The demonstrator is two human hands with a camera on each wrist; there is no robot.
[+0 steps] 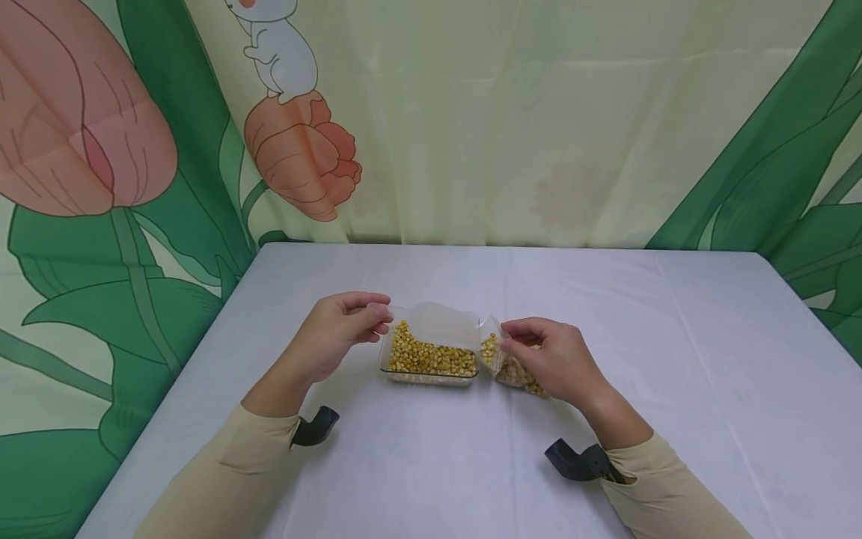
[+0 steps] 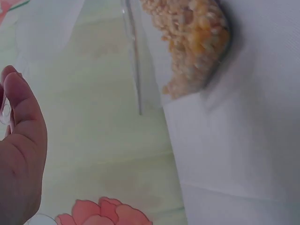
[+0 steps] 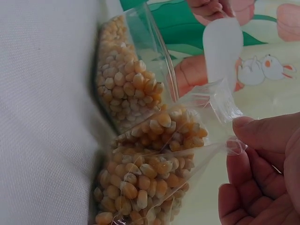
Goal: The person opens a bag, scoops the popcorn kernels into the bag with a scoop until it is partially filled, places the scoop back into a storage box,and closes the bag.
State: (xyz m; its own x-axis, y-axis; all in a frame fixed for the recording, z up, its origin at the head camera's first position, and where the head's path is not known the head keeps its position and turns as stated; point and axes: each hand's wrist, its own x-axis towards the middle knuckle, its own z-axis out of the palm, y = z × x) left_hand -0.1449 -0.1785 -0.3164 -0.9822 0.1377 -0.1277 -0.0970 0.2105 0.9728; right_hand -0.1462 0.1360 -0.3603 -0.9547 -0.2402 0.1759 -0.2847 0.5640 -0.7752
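My left hand (image 1: pixel 345 329) pinches the thin handle of a whitish translucent scoop (image 1: pixel 444 325). The scoop's broad blade overlaps the back part of a clear rectangular container (image 1: pixel 431 379) in the head view. Yellow corn kernels (image 1: pixel 431 358) fill much of that container. Just to its right, a clear plastic bag (image 3: pixel 140 183) with more kernels slumps on the table. My right hand (image 1: pixel 555 358) pinches the bag's upper edge between thumb and fingers. In the left wrist view, only part of the left hand (image 2: pixel 23 136) shows, at the left edge, with the scoop (image 2: pixel 49 28) above it.
A white cloth covers the table (image 1: pixel 431 464). Behind it hangs a printed curtain (image 1: pixel 505 150) with flowers and a rabbit. Black curved wrist pieces (image 1: pixel 316 427) stick out from both sleeves.
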